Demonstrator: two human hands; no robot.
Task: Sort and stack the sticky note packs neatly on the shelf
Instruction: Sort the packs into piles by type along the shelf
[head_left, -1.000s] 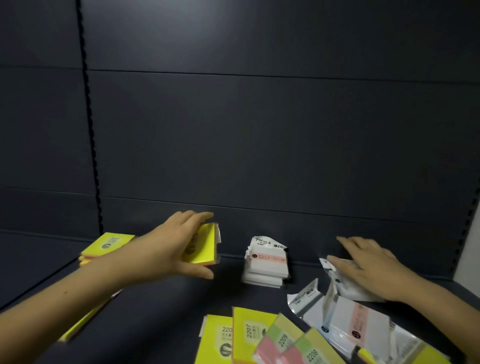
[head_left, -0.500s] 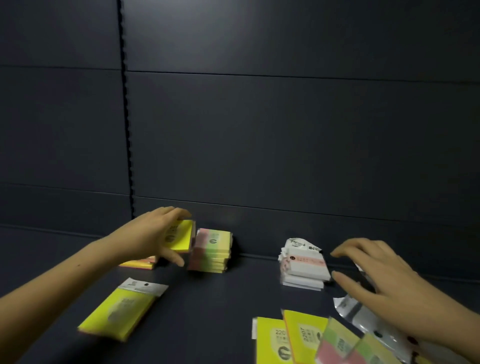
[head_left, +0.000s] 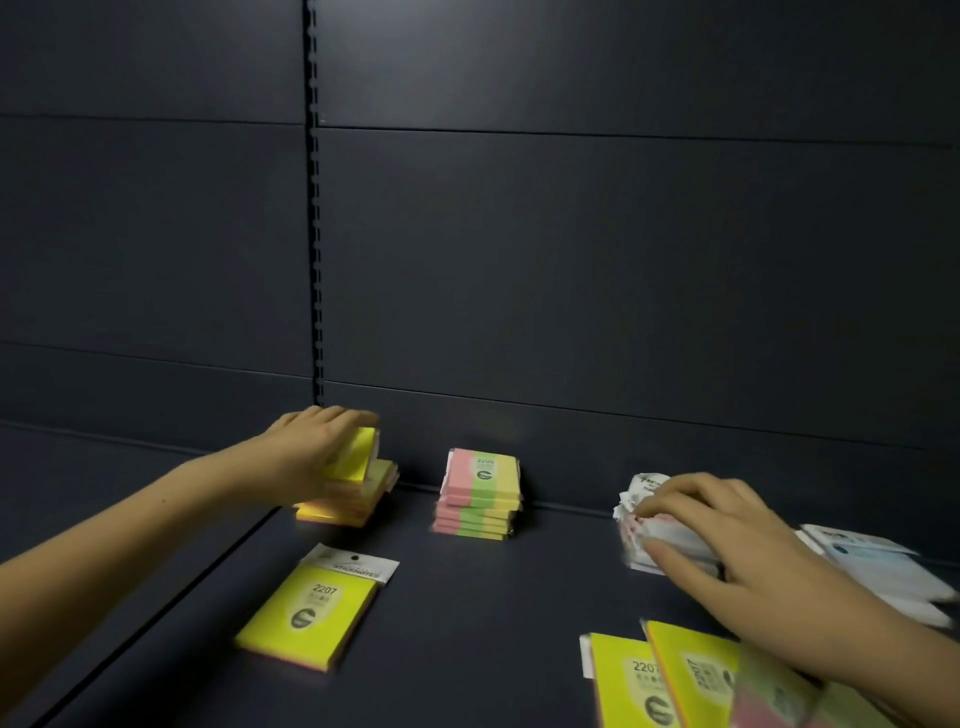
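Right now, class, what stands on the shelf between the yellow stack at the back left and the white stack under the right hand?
In the head view, one pink-green-yellow striped stack stands between them.

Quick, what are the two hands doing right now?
Left hand: holds a yellow pack over the yellow stack.
Right hand: fingers curled on the white stack.
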